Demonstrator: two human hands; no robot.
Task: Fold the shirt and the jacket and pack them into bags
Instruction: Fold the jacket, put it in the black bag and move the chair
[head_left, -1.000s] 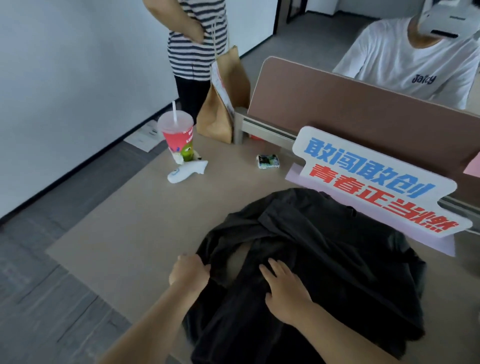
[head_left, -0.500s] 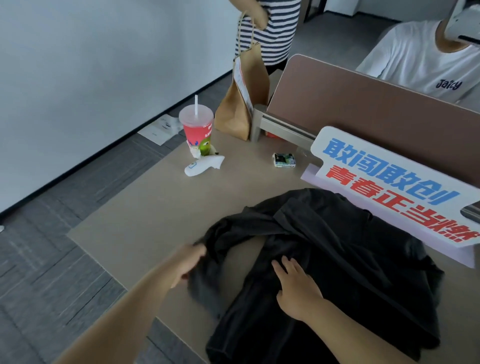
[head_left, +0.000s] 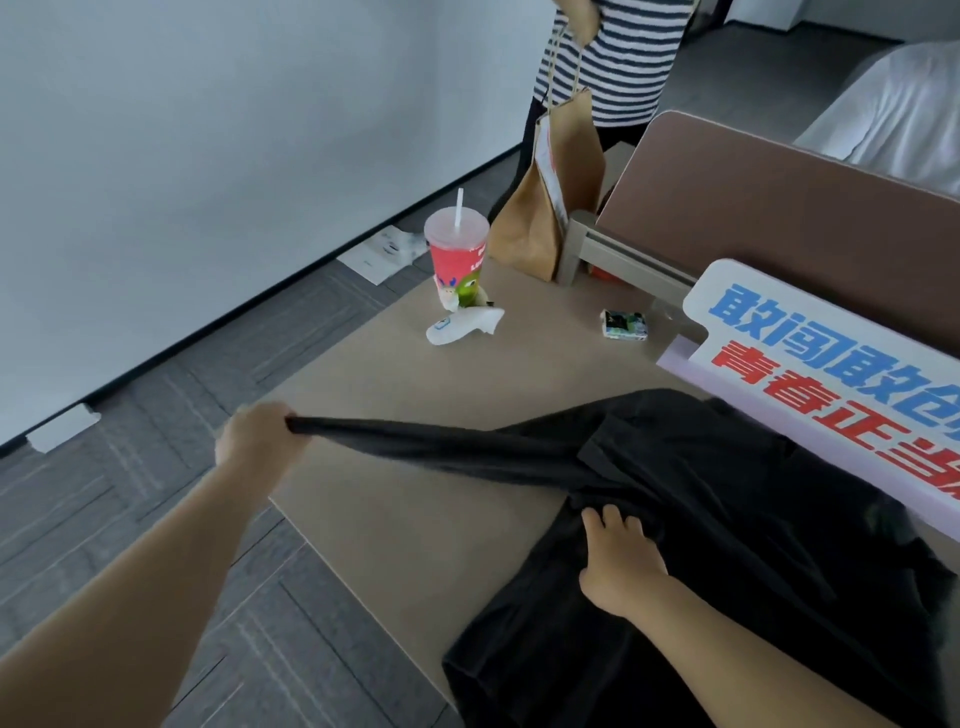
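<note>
Now black garment (head_left: 727, 519) rumpled, sleeve (head_left: 415, 447) stretched taut by left hand (head_left: 254, 436)

Pale wall (head_left: 182, 156), grey carpet-tile floor (head_left: 130, 519), tan table (head_left: 415, 415), brown partition (head_left: 779, 218).

A white placard (head_left: 831, 374) at the right, leaning against the desk divider (head_left: 779, 218), reads "敢闯敢创" in blue above red "青春正当", both lines cut off by the frame edge. The red cup (head_left: 457, 260) at the far side carries print too small to read.
</note>
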